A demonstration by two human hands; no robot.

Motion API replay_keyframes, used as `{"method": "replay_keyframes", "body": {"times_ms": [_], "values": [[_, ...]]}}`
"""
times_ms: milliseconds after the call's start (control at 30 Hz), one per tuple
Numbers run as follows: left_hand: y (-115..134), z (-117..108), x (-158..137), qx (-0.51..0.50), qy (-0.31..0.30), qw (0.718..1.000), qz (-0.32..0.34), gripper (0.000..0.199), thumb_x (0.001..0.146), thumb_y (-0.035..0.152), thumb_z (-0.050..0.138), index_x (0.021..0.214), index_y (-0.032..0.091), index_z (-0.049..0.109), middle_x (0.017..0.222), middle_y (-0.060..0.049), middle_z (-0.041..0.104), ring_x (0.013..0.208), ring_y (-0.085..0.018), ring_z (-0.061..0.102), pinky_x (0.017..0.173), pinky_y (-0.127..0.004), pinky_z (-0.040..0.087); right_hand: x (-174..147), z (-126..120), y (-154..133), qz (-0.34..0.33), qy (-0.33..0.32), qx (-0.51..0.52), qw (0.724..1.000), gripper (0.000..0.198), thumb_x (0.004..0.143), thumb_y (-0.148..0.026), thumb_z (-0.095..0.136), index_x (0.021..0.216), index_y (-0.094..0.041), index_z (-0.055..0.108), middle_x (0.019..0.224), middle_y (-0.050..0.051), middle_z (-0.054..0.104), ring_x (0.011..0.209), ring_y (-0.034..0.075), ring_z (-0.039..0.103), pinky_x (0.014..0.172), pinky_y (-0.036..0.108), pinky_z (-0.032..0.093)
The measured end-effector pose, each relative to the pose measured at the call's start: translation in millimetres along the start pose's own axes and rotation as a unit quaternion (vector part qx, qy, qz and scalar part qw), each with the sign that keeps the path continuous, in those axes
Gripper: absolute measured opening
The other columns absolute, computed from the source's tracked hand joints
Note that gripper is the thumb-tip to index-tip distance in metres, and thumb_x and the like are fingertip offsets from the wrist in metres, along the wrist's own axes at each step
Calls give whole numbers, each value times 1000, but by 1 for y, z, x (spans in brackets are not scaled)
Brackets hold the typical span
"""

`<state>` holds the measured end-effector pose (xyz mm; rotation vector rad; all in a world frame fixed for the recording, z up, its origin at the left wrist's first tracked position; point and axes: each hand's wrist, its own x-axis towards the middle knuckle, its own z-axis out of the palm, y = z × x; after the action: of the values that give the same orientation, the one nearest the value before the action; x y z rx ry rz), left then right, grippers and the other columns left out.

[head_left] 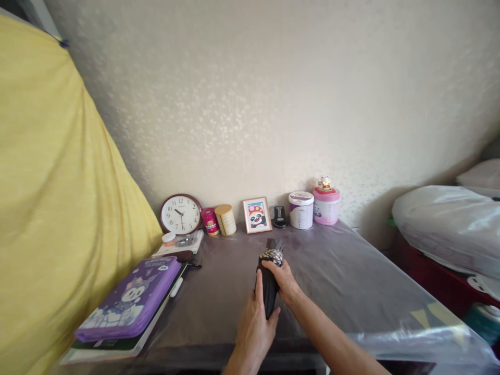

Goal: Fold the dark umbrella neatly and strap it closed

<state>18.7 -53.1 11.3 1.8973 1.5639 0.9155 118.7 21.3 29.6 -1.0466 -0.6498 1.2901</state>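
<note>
A folded compact umbrella (269, 292) is held above the table in both hands, its dark rib tips pointing away from me. The body is black, with a black-and-white patterned band near the far end. My left hand (255, 323) supports it from the left and below, thumb and fingers on either side of the near part. Higher up, my right hand (286, 281) grips the right side, its thumb lying across the black fabric just under the band. Some fingers of the right hand are hidden behind the umbrella.
Along the wall stand a clock (181, 214), small cans, a panda picture frame (258, 214) and round tubs (301, 211). A purple case (130, 299) lies on books at left, beside a yellow cloth (58, 198). White bags (449, 224) sit beyond the table's right edge.
</note>
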Motion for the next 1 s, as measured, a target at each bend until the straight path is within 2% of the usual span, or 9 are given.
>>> {"method": "replay_keyframes", "body": {"times_ms": [167,367,533,667,767,833,900,1000], "values": [[-7,-1,10,-111,-14,994,-4,82,73,27,59,142,16,16,135,-15,44,118,-29,47,96,-38,37,-8,6,-1,-12,5,-4,1000,43,51,-24,73,88,-20,52,68,-3,64,64,17,61,62,28,50],[-13,0,14,-255,-8,967,17,76,74,29,61,140,20,24,141,-9,37,131,-23,30,109,-36,22,-12,8,-4,-18,7,-18,1000,45,50,-26,74,88,-20,49,66,-3,62,64,17,60,61,29,51],[-3,-5,14,-325,-35,945,9,65,74,31,62,133,20,38,132,-7,48,127,-25,37,107,-37,27,-18,5,-10,-33,-2,-44,998,46,53,-27,73,91,-19,50,71,-1,62,68,18,61,66,30,50],[0,-10,16,-377,-63,924,-33,51,72,33,64,120,19,52,115,-7,61,113,-25,51,97,-33,38,-19,-5,-20,-32,-19,-120,992,50,55,-36,75,96,-17,54,85,5,65,84,22,60,75,32,48],[-5,-13,20,-406,-105,901,-113,47,70,39,65,111,19,55,78,-4,68,77,-21,65,69,-29,50,-13,-17,-26,-24,-78,-146,986,53,58,-46,73,101,-18,58,99,7,65,97,24,57,82,34,44],[-11,-16,25,-439,-143,871,-168,40,70,44,64,100,18,57,59,0,62,52,-16,59,49,-25,46,-6,-24,-29,0,-150,-127,981,53,67,-55,63,106,-20,58,104,7,64,100,24,56,84,36,42],[-16,-20,31,-488,-175,831,-199,33,71,46,61,86,17,56,56,1,58,43,-12,52,41,-22,40,3,-31,-30,24,-201,-105,974,56,74,-62,50,110,-20,57,105,7,65,98,23,58,85,37,41],[-25,-25,41,-559,-236,767,-206,32,74,46,58,71,15,53,55,1,54,41,-8,47,42,-20,39,16,-40,-28,-1,-183,-118,976,58,76,-65,44,111,-19,58,103,9,66,98,22,59,87,38,38]]}}
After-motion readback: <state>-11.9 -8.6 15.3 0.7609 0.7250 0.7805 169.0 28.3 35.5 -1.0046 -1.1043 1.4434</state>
